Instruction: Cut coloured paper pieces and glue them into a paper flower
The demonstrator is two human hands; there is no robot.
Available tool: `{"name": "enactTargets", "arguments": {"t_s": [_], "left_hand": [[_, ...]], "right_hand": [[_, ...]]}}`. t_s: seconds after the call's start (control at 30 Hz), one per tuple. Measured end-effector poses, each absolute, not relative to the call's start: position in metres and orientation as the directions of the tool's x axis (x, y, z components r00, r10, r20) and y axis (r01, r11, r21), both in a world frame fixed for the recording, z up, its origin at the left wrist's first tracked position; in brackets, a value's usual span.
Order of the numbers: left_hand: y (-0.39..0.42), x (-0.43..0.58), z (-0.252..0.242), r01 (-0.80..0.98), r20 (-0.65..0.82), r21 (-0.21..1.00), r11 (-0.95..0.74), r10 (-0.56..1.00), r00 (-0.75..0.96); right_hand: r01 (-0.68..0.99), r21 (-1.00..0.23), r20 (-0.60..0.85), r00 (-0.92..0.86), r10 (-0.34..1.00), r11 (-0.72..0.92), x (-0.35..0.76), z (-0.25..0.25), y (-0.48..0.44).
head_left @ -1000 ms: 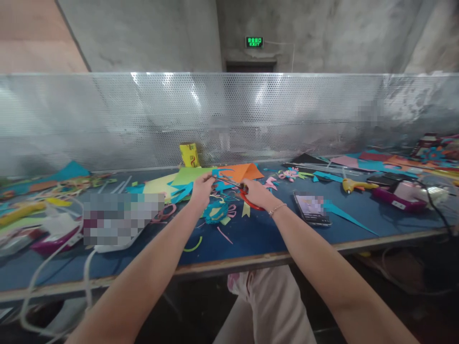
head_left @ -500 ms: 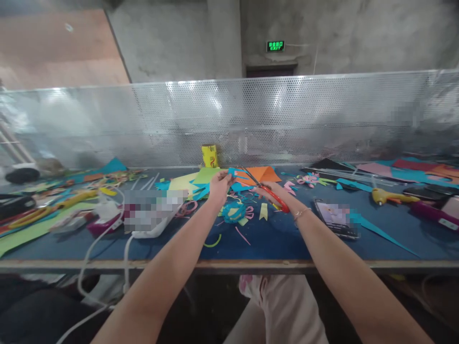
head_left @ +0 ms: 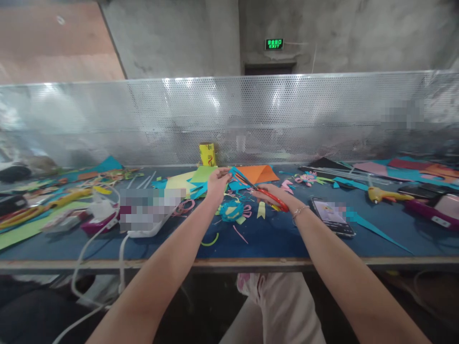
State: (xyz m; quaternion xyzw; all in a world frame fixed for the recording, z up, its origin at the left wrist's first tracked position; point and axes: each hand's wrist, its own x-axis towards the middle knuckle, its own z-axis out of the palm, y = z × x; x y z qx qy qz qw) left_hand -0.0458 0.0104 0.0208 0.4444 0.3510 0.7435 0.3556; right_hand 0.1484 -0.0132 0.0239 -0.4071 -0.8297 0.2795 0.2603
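My left hand (head_left: 219, 181) pinches a small piece of blue paper (head_left: 234, 173) above the middle of the table. In my right hand (head_left: 272, 192) is a pair of scissors (head_left: 269, 198) with orange-red handles, its dark blades pointing left toward that paper. Whether the blades touch the paper is too small to tell. Below and between the hands lies a round blue paper ball (head_left: 231, 210) with pale yellow patches. An orange paper sheet (head_left: 260, 173) rests just behind the scissors.
A white power strip (head_left: 150, 229) with cords stands to the left. A phone (head_left: 332, 216) and a yellow hot glue gun (head_left: 387, 195) lie to the right. Behind the table rises a perforated metal screen (head_left: 186, 114), with a yellow packet (head_left: 207, 154) before it.
The blue paper in my left hand now sits at a steeper slant along the blades. The scissors remain in my right hand. The whole view has shifted slightly.
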Motion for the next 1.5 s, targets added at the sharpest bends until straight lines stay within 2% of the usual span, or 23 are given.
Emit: {"name": "enactTargets", "arguments": {"t_s": [0.43,0.83,1.03,1.23,1.5], "left_hand": [[0.005,-0.037,0.018,-0.249,0.415,0.841,-0.481,0.868,-0.274],[0.000,-0.031,0.020,-0.213,0.382,0.866,-0.452,0.874,-0.301],[0.001,-0.032,0.020,-0.160,0.404,0.871,-0.465,0.862,-0.305],[-0.001,-0.032,0.021,-0.009,0.449,0.880,-0.474,0.841,-0.302],[-0.002,-0.029,0.020,-0.035,0.445,0.877,-0.479,0.839,-0.313]], "right_hand": [[0.488,-0.732,0.197,-0.516,0.834,0.475,0.141,0.026,-0.024],[0.479,-0.752,0.176,-0.516,0.838,0.453,0.139,0.029,-0.028],[0.511,-0.746,0.152,-0.494,0.856,0.427,0.138,0.036,-0.035],[0.514,-0.757,0.140,-0.476,0.868,0.404,0.136,0.037,-0.036],[0.489,-0.774,0.151,-0.476,0.866,0.403,0.138,0.032,-0.031]]}}
